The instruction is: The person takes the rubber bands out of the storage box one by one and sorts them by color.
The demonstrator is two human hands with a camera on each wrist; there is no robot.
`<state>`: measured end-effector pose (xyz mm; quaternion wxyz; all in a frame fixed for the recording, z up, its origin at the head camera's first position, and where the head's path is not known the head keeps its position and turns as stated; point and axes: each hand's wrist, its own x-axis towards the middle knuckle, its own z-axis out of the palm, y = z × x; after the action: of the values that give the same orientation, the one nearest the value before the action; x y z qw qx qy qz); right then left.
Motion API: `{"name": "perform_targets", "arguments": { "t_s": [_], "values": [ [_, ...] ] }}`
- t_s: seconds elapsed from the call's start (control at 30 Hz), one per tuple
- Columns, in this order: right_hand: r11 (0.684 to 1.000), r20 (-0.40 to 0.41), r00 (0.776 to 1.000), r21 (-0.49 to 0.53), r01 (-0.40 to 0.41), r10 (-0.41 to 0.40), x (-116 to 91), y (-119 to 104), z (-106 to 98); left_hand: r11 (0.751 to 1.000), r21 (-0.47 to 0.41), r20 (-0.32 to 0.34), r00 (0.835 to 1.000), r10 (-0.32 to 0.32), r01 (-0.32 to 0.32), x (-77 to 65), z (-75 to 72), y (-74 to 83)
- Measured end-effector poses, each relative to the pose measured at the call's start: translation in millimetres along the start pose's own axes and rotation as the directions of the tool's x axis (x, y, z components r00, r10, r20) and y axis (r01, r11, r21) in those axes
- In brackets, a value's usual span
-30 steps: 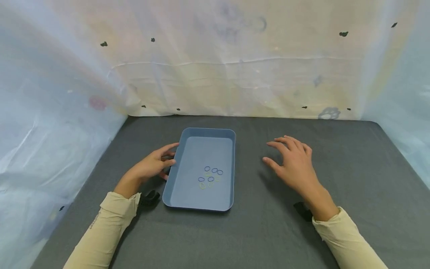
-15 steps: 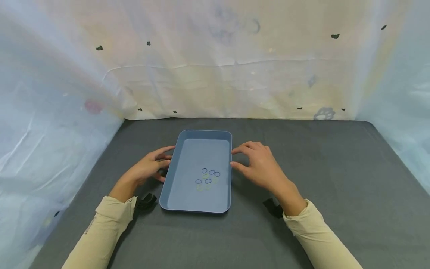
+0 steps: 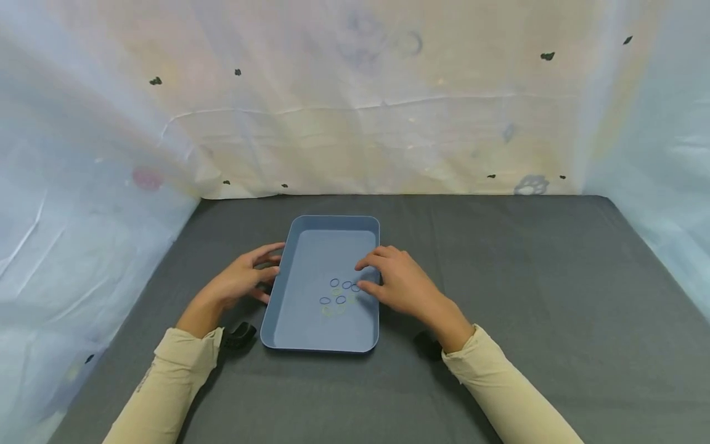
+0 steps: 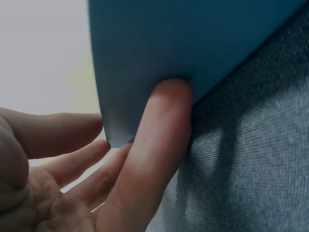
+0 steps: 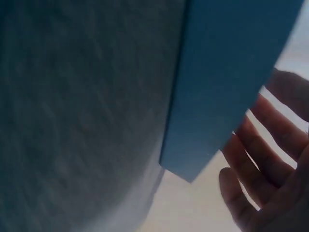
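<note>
Small blue and yellow-green rings (image 3: 341, 296) are gathered toward the near right of the tray (image 3: 299, 327). By the right hand (image 3: 402, 280), thumb and fingers apart, they are apparently being reached for; a lowered pinch seems called for. The tray's left wall is touched, unclasped, by the left hand (image 3: 235, 280). Grey cloth (image 3: 499, 265) is spread underneath.

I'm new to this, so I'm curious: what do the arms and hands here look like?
They're a person's. The left hand and right hand wear no gloves. The left sleeve and right sleeve are pale beige cloth; the left one carries a small dark marking, too small to read. A black wrist device shows on both sides.
</note>
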<state>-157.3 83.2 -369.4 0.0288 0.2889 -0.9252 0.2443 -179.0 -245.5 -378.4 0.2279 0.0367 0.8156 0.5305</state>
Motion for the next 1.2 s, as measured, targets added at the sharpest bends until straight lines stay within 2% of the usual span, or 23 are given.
{"name": "perform_targets", "arguments": {
  "t_s": [0.2,0.37,0.57,0.67,0.9,1.2],
  "values": [
    [1.000,0.005,1.000,0.030,-0.004,0.004,1,0,3,1.000,-0.016,-0.006,1.000,0.007,-0.007,2.9,2.9,2.5],
    [1.000,0.024,1.000,0.010,-0.014,0.014,7,4,3,1.000,-0.022,-0.001,1.000,0.010,-0.010,2.6,2.9,4.8],
    [0.995,0.142,0.989,-0.087,0.048,-0.035,26,9,8,1.000,-0.011,-0.023,1.000,0.003,-0.003,0.9,0.6,0.8],
    [0.992,0.183,0.983,-0.114,0.054,-0.033,32,10,11,1.000,-0.007,-0.026,1.000,-0.002,0.001,-0.8,0.2,-0.9],
    [0.984,0.172,0.985,-0.176,-0.005,0.035,36,2,15,1.000,-0.010,-0.030,1.000,-0.001,0.000,-1.1,-0.1,-2.6],
    [0.975,0.136,0.988,-0.220,-0.036,0.067,35,-1,19,1.000,-0.022,-0.019,1.000,0.014,-0.015,-1.2,0.1,-2.3]
  ]
}}
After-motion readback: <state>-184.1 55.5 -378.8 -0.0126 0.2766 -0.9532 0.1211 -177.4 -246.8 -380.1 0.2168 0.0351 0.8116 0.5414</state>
